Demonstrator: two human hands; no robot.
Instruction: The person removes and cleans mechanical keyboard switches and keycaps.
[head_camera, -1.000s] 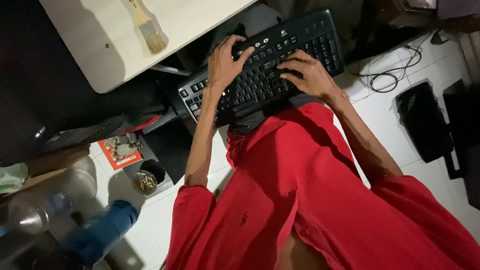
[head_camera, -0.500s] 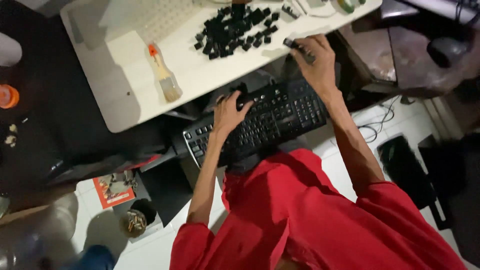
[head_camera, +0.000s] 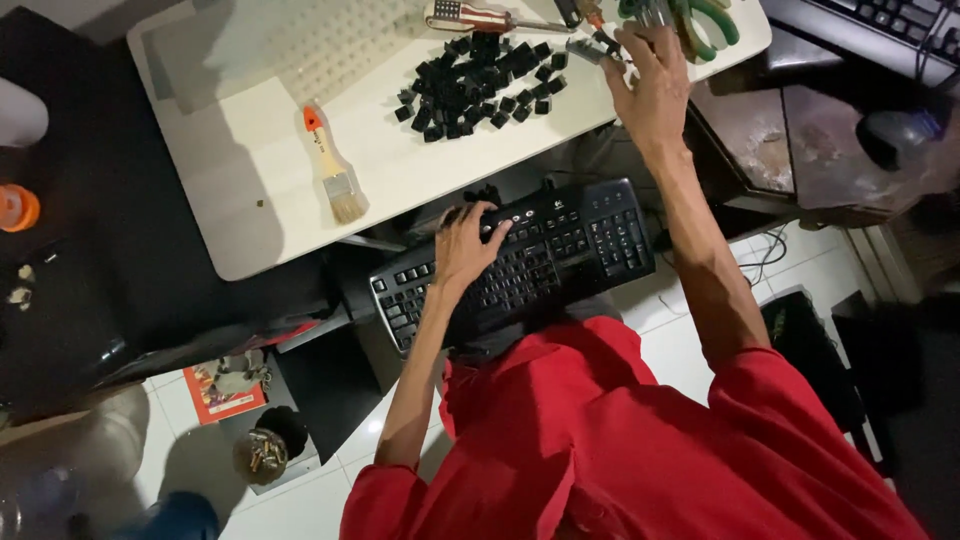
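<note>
Darkness covered the far left of the scene, where an orange round lid (head_camera: 17, 207) sat on a black surface. Below it, on the pale tiled floor, lay a flat red-and-orange printed packet (head_camera: 228, 386), rectangular and face up, beside a small dark cup (head_camera: 262, 452) of brassy bits.

On the white table (head_camera: 260, 240) rested a wooden-handled paintbrush (head_camera: 330, 170) with an orange tip, bristles toward the near edge, placed within easy reach, apparently for dusting. Right of it sat a loose heap of black keycaps (head_camera: 475, 85), gathered together so none strayed.

The left hand (head_camera: 468, 245) lay spread over the upper left part of the black keyboard (head_camera: 520, 265), fingers curled onto the keys and pressing down rather than gripping, seemingly to steady the board, which rested on the person's lap against the red shirt (head_camera: 620, 440), just under the table's edge.

The right hand (head_camera: 648, 85) reached up across the table's far right corner, fingers closing on a small metal tool (head_camera: 590, 47) at the edge of the keycap heap; whether the grip was complete could not be told. Near it lay a screwdriver with a striped red, white and blue handle (head_camera: 468, 16) and green-handled pliers (head_camera: 705, 20). A second dark keyboard (head_camera: 880, 30) occupied the top right corner.
</note>
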